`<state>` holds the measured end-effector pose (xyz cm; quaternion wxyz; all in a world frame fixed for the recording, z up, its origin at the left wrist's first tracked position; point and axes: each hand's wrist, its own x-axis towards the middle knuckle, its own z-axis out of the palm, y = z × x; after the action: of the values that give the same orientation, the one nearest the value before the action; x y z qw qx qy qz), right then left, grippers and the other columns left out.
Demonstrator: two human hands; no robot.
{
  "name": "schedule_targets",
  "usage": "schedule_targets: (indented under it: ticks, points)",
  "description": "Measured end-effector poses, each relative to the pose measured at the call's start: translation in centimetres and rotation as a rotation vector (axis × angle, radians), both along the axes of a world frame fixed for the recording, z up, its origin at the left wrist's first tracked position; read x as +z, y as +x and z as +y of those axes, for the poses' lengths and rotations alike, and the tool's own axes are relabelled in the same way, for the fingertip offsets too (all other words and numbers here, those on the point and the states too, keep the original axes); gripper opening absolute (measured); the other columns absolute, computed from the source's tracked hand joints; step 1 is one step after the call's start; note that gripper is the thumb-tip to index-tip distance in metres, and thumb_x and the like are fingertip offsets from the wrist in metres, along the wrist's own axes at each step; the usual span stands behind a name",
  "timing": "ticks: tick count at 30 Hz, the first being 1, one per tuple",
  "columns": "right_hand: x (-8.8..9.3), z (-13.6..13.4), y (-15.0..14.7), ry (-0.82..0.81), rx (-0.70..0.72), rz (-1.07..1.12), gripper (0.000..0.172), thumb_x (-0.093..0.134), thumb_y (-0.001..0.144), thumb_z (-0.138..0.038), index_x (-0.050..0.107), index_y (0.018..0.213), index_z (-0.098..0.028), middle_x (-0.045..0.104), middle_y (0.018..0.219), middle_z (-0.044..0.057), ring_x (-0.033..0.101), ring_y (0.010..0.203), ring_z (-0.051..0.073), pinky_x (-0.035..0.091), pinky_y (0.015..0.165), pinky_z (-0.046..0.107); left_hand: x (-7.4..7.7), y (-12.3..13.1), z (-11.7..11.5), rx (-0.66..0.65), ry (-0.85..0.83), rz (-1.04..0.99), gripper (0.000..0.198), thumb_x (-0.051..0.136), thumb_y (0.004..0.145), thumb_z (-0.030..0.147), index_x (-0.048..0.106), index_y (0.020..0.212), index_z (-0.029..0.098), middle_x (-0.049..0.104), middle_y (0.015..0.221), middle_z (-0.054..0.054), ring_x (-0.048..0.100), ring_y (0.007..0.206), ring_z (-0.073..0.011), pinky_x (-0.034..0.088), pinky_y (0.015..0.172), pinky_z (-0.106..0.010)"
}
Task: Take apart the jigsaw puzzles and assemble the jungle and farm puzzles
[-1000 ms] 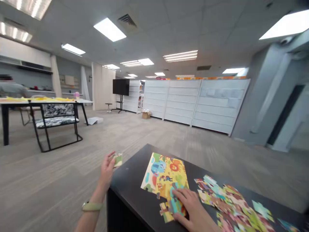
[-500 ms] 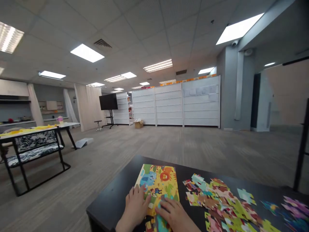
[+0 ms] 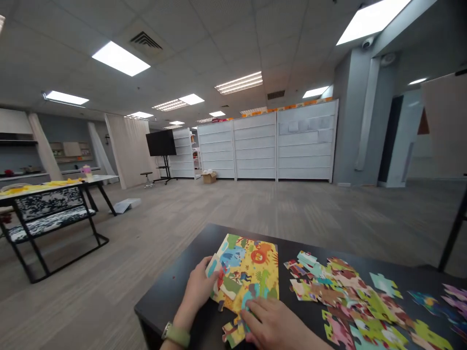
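Puzzle pieces lie spread beside the assembled picture; left hand grips one at its edge, right hand presses flat, apparently steadying it.

I look down on a jigsaw puzzle in sunny yellow, patterned with a blue elephant, an orange lion and green leaves. The loose puzzle pieces at lower right mix pink, green, brown and teal, with purple toward the right edge. The table beneath them is black, and my watch band is sage green. At left, the bench has a black-and-white marbled pattern, while the tall shelving right of centre is white.
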<state>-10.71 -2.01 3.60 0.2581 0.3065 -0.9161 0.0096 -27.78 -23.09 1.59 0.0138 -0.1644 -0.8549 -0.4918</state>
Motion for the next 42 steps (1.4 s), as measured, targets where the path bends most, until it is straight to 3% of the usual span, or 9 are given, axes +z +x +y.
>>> schedule_targets:
  ticks: [4,9,13,16,23,28,33,37,42]
  points:
    - [0.3,0.7,-0.8,-0.033,0.034,0.015,0.031,0.032,0.104,-0.020,0.060,0.091,-0.019,0.071,0.072,0.004,0.067,0.062,0.018,0.048,0.058,0.026,0.6,0.8,0.0,0.009,0.099,0.060,0.045,0.061,0.074,0.029,0.066,0.117,0.020,0.075,0.111,-0.007,0.069,0.104,-0.0278,0.051,0.091,-0.034]
    - [-0.7,2.4,-1.7,-0.394,-0.146,-0.025,0.044,0.023,0.108,-0.031,0.060,0.089,-0.021,0.069,0.069,0.003,0.068,0.060,0.016,0.049,0.058,0.024,1.6,1.7,-1.2,0.050,0.214,0.045,0.046,0.060,0.074,0.037,0.063,0.116,0.017,0.076,0.105,-0.008,0.072,0.094,-0.0297,0.055,0.082,-0.036]
    - [0.1,2.3,-1.9,-0.411,-0.206,-0.160,0.034,0.034,0.106,-0.031,0.066,0.114,-0.020,0.076,0.106,0.011,0.072,0.097,0.023,0.056,0.085,0.033,1.9,2.3,-1.5,0.008,0.313,-0.024,0.049,0.063,0.073,0.046,0.065,0.112,0.015,0.078,0.100,-0.008,0.074,0.084,-0.0286,0.058,0.073,-0.035]
    - [1.9,1.8,-1.4,-0.276,-0.113,-0.358,0.039,0.050,0.101,-0.038,0.058,0.137,-0.028,0.060,0.142,0.010,0.054,0.132,0.031,0.044,0.109,0.047,1.7,2.3,-1.5,0.025,0.350,-0.038,0.046,0.071,0.067,0.045,0.070,0.103,0.015,0.078,0.097,-0.008,0.074,0.086,-0.0294,0.057,0.075,-0.034]
    - [2.8,1.3,-1.0,-0.285,-0.184,-0.548,0.052,0.058,0.094,-0.038,0.053,0.144,-0.026,0.051,0.151,0.012,0.044,0.140,0.033,0.035,0.117,0.051,2.6,2.5,-2.2,0.203,0.382,0.018,0.059,0.056,0.080,0.056,0.059,0.122,0.015,0.077,0.101,-0.009,0.074,0.082,-0.0259,0.057,0.068,-0.031]
    - [1.3,0.6,-1.4,-0.458,-0.254,-0.538,0.050,0.053,0.097,-0.034,0.052,0.144,-0.020,0.047,0.153,0.013,0.044,0.141,0.027,0.034,0.119,0.041,2.5,3.1,-0.6,0.082,0.194,0.089,0.052,0.059,0.075,0.053,0.068,0.111,0.016,0.076,0.099,-0.008,0.072,0.088,-0.0282,0.056,0.080,-0.035]
    - [2.9,3.5,-5.8,-0.464,-0.478,-0.413,0.042,0.039,0.100,-0.031,0.057,0.135,-0.017,0.059,0.141,0.011,0.052,0.131,0.022,0.037,0.114,0.033,2.1,4.6,0.5,0.109,-0.080,0.206,0.045,0.066,0.071,0.041,0.074,0.108,0.018,0.065,0.123,-0.015,0.055,0.118,-0.0386,0.041,0.102,-0.049]
    - [3.4,6.2,-11.3,-0.424,-0.628,-0.471,0.052,0.053,0.091,-0.036,0.057,0.135,-0.009,0.061,0.133,0.022,0.054,0.128,0.035,0.039,0.107,0.047,1.7,7.2,2.0,0.028,-0.310,0.247,0.061,0.067,0.076,0.054,0.065,0.132,0.028,0.047,0.150,-0.013,0.034,0.140,-0.0445,0.027,0.112,-0.061]
    - [2.7,6.4,-14.2,-0.390,-0.757,-0.546,0.074,0.075,0.065,-0.064,0.066,0.115,-0.010,0.068,0.114,0.023,0.060,0.111,0.044,0.045,0.090,0.048,1.2,8.5,2.9,-0.150,-0.526,0.169,0.104,0.077,0.055,0.076,0.051,0.146,0.032,0.035,0.160,-0.010,0.007,0.148,-0.0526,0.000,0.114,-0.073]
